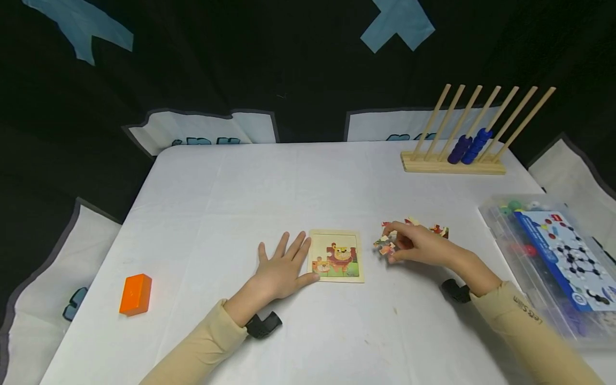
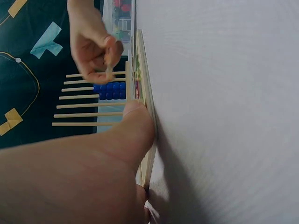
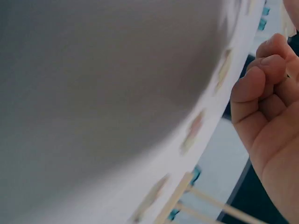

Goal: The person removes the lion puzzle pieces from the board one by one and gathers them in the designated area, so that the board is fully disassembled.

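Observation:
A square wooden puzzle board (image 1: 336, 233) lies on the white table with a few bear-picture pieces fitted in its lower part. My left hand (image 1: 284, 272) is spread at the board's left side. Its thumb (image 2: 138, 114) rests on the board's edge. To the right of the board, my right hand (image 1: 421, 245) is raised above the table and pinches a small puzzle piece (image 2: 109, 65) between thumb and fingertips. More loose puzzle pieces (image 1: 439, 230) lie around and behind that hand, some partly hidden by it. In the right wrist view, the held piece is mostly out of sight.
A wooden peg rack (image 1: 452, 167) with blue beads (image 1: 476, 146) stands at the back right. At the right edge is a clear plastic box (image 1: 500, 235) with a blue-and-white booklet (image 1: 572, 262) on top. An orange block (image 1: 136, 294) sits at the left.

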A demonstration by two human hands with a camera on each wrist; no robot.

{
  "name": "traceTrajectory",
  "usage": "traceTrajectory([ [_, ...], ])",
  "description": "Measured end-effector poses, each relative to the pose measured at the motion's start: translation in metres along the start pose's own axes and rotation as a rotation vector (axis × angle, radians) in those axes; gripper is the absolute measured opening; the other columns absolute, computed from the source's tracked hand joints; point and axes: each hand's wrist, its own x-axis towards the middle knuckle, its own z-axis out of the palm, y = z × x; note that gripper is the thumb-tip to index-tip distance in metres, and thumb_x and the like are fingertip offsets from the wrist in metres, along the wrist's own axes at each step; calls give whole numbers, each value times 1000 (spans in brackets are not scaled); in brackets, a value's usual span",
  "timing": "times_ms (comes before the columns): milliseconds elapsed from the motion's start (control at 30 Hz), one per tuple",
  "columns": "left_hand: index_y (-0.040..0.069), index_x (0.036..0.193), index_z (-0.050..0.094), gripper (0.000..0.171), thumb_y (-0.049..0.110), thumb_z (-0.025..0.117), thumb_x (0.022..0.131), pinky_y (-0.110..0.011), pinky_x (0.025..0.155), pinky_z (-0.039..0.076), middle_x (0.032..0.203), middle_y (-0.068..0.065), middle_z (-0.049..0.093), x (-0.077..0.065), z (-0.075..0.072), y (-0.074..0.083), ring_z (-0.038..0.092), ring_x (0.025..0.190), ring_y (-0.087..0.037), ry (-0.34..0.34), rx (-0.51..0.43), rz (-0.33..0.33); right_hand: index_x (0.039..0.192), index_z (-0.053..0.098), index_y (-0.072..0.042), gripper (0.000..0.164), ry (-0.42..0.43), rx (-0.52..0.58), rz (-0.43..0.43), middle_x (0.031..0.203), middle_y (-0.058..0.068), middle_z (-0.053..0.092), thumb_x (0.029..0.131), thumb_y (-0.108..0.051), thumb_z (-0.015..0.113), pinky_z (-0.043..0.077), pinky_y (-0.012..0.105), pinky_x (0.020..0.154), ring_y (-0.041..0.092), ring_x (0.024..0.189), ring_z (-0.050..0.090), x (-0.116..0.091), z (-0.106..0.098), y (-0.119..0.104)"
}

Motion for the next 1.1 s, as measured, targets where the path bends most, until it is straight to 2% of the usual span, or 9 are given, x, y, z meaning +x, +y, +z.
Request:
traceTrajectory([
  [233, 15, 147, 7, 82, 62, 38, 87, -68, 94, 1, 152, -2, 0, 0, 0, -2, -4, 136, -30, 3, 3, 3, 112, 52, -8, 47, 0, 12, 68, 63, -5, 45, 77, -31, 71, 33, 24, 51, 7, 53, 37, -20, -1, 14],
  [633, 16, 147, 7, 82, 63, 37, 86, -68, 94, 1, 152, -1, 0, 0, 1, -3, -4, 136, -30, 8, -1, -1, 117, 50, -6, 51, -30, -3, 85, 66, -5, 46, 77, -31, 71, 34, 24, 53, 8, 56, 40, -20, -4, 15],
  [867, 17, 147, 7, 83, 64, 37, 86, -68, 94, 1, 151, 0, -1, 2, 3, -3, -4, 136, -29, 7, 1, -1, 115, 48, -4, 50, -109, -38, 118, 67, -5, 48, 77, -25, 72, 36, 24, 54, 8, 58, 42, -12, -11, 6],
  [1000, 16, 147, 7, 83, 64, 37, 86, -68, 93, 1, 151, -1, 0, 2, 3, -3, -4, 136, -30, 10, 5, 3, 114, 50, -5, 45, -118, -93, 131, 68, -5, 50, 80, -26, 70, 37, 27, 59, 8, 57, 44, 2, -13, -9],
  [1100, 16, 147, 8, 84, 64, 38, 85, -68, 93, 2, 151, -2, 0, 2, 3, -2, -3, 136, -30, 11, 6, 6, 118, 50, -7, 45, -131, -107, 106, 68, -5, 50, 82, -27, 68, 39, 29, 59, 8, 56, 44, 16, -9, -24],
])
